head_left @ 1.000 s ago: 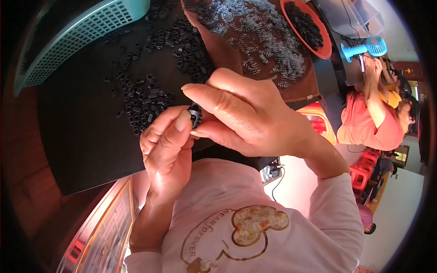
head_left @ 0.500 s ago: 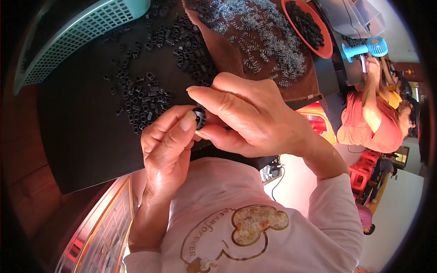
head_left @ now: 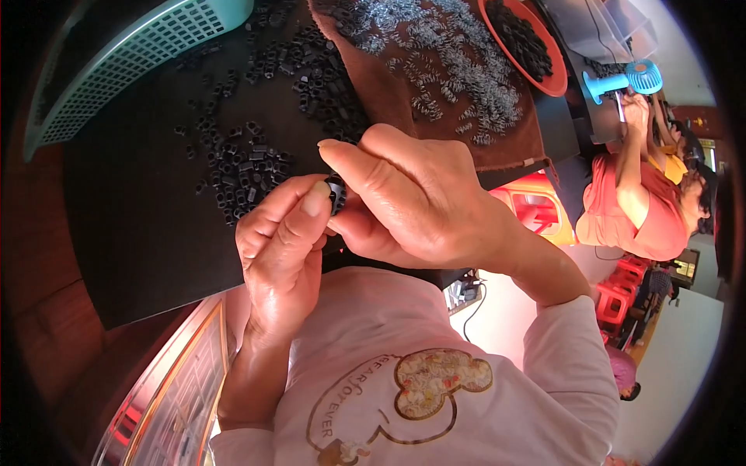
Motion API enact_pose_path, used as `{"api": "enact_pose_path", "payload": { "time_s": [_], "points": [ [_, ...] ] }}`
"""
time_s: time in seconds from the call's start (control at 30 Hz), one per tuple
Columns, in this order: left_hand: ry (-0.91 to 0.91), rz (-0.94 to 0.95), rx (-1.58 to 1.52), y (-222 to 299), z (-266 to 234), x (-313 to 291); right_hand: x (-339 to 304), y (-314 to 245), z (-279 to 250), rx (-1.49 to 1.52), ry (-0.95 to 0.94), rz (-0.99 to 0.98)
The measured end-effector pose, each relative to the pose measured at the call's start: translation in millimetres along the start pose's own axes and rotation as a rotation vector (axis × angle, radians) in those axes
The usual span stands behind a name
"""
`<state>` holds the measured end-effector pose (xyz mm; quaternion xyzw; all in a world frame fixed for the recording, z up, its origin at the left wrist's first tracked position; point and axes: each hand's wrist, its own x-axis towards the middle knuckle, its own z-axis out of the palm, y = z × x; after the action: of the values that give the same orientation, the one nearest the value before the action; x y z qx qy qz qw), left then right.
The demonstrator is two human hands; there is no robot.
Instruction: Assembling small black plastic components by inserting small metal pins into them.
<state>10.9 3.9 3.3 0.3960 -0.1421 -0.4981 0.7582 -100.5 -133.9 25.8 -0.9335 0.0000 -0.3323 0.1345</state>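
"Left hand (head_left: 281, 242) and right hand (head_left: 429, 203) are edging slightly leftward since half a second ago; the black tabletop (head_left: 155, 256) is shifting a little too, so the view may be moving."

"Where is the piece sitting?"

"Between them, near mid-frame: the left hand is pinching a small black ring-like part (head_left: 339, 201) under its thumb. The right hand is curling close beside it; I cannot tell whether it's gripping."

"How is it handling?"

"Probably like hard plastic: light, stiff, rather slick, not fragile. Its outer rim is seemingly offering the best hold."

"What's lying around?"

"Loose black hollow pieces (head_left: 250, 167) are spreading behind the left hand, with a teal basket (head_left: 140, 71) standing at upper left. Metal coil springs (head_left: 474, 66) are covering a brown cloth (head_left: 395, 95) at upper centre, beside an orange bowl (head_left: 556, 84). Farther right, a blue fan (head_left: 643, 78) is standing near a co-worker in coral (head_left: 633, 211)."

"Anything obstructing?"

"Right-hand fingers are partly hiding the part."
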Motion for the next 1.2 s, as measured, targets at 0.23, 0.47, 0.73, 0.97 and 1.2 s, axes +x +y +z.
{"api": "enact_pose_path", "payload": {
  "time_s": [0.23,0.47,0.73,0.97,1.2],
  "points": [
    [-0.051,0.079,0.071,-2.2,3.8,-2.9,2.4,-2.0,0.1,-0.037,0.057,-0.055],
    [-0.075,0.135,0.159,-6.4,-0.5,-1.4,1.9,-3.2,5.2,-0.072,0.128,-0.106],
    [-0.138,0.142,0.316,-8.9,3.2,2.3,-11.9,8.4,-13.3,0.048,0.007,0.022],
    [-0.217,0.083,0.353,-4.3,7.2,0.6,-22.3,81.1,-81.9,-0.297,0.069,0.234],
    [-0.250,0.127,0.397,-6.5,8.9,3.2,-60.2,188.9,-143.8,-0.467,-0.039,0.583]
  ]
}}
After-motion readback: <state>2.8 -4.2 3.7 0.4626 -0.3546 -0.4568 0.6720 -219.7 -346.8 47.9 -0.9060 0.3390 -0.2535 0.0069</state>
